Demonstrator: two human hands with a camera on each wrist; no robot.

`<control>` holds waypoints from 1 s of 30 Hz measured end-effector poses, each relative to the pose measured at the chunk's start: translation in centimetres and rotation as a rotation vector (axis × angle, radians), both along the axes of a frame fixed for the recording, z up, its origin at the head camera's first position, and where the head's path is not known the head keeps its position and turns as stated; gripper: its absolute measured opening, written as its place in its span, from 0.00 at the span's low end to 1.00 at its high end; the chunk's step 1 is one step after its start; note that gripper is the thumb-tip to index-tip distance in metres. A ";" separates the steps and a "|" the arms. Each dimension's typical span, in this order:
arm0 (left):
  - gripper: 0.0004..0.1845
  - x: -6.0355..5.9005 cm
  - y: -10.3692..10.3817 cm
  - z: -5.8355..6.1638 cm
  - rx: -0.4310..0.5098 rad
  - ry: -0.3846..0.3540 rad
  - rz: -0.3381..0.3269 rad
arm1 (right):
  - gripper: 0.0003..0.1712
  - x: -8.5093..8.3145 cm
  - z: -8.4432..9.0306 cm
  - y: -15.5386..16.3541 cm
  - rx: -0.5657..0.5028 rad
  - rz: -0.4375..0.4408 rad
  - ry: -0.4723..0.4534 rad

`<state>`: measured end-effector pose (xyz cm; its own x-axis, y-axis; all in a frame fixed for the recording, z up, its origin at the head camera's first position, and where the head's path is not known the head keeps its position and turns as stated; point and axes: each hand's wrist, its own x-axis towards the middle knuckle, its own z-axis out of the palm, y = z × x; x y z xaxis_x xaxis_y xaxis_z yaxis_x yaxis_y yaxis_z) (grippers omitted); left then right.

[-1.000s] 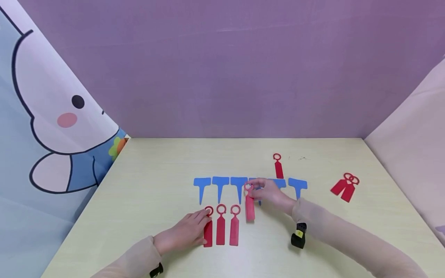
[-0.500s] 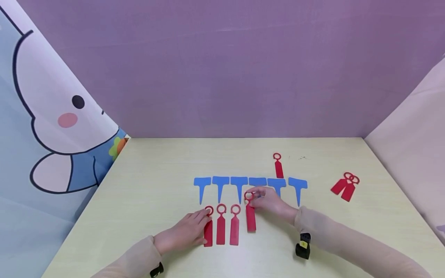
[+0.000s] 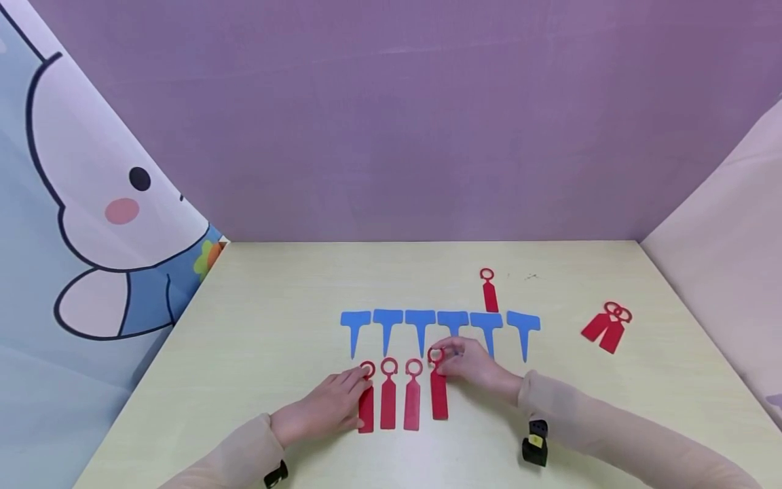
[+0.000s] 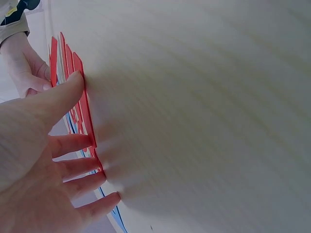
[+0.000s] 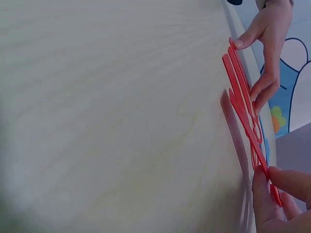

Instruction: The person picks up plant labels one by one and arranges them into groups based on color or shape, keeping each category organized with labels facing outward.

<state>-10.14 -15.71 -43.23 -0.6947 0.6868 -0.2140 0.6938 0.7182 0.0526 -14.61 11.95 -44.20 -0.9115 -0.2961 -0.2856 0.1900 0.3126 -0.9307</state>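
Now: right hand (image 3: 473,368) pinches the ring of the fourth red tag (image 3: 438,392), tag running nearward | left hand (image 3: 330,405) flat, fingers straight on leftmost red tag (image 3: 365,407).

Left wrist view: the left hand (image 4: 34,160) lies flat on the pale wooden table (image 4: 204,116), fingers straight, with the thumb tip and fingertips (image 4: 104,201) resting against the outermost of the red tags (image 4: 82,102), which lie side by side and are seen nearly edge-on. Beyond the red tags, on the side away from the left hand, the right hand (image 4: 22,65) touches the far end of the row. Thin blue strips (image 4: 114,216) show just past the red tags near the fingertips.
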 end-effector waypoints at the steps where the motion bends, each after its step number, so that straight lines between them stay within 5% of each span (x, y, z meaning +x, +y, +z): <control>1: 0.34 0.0 0.0 0.0 0.001 0.001 -0.001 | 0.17 0.1 0.0 0.0 -0.002 0.010 0.005; 30: 0.34 0.0 0.0 0.0 0.009 0.027 -0.020 | 0.24 0.7 -1.2 0.0 0.072 0.100 0.177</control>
